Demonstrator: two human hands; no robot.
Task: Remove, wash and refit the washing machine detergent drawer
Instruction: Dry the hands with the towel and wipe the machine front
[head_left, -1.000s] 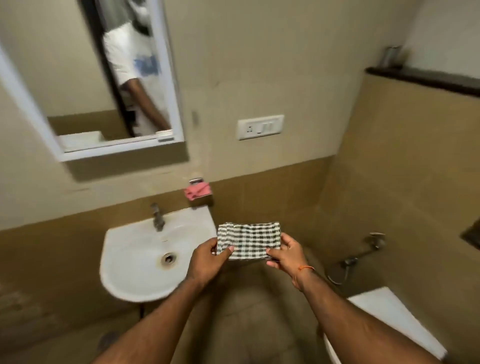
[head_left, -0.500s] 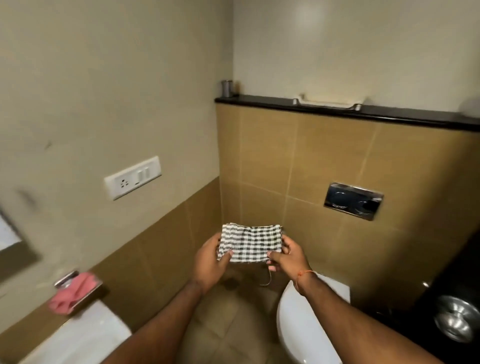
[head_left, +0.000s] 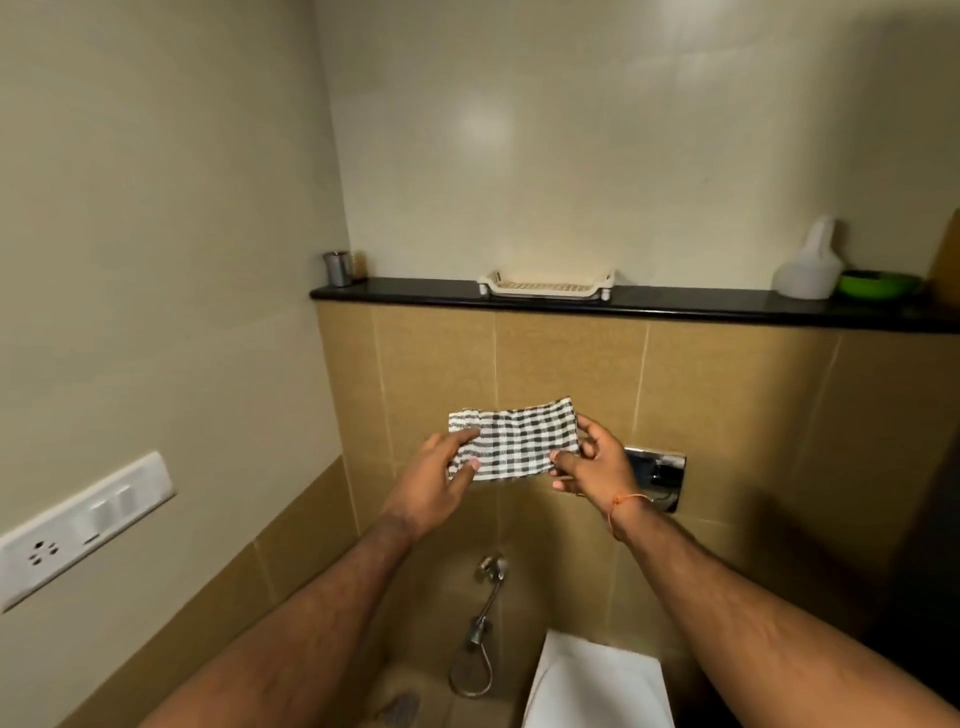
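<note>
Bathroom corner, smooth cream walls above glossy tan tiles, black stone shelf (head_left: 675, 304) running across the back wall. On that shelf sits what looks like the detergent drawer (head_left: 548, 285), a cream plastic tray with a perforated floor, well above and apart from both hands. Judgement: rigid, light, likely slick if wet, best taken by its two short ends or the raised rim. White toilet (head_left: 597, 680) at the bottom, chrome hose tap (head_left: 491, 569) beside it. Folded checked cloth (head_left: 514, 441), soft, limp, woven, held flat in mid-air. Left hand (head_left: 434, 480) pinches its left edge, right hand (head_left: 592, 465) pinches the right edge. Small steel cup (head_left: 337, 268) at the shelf's left end.
</note>
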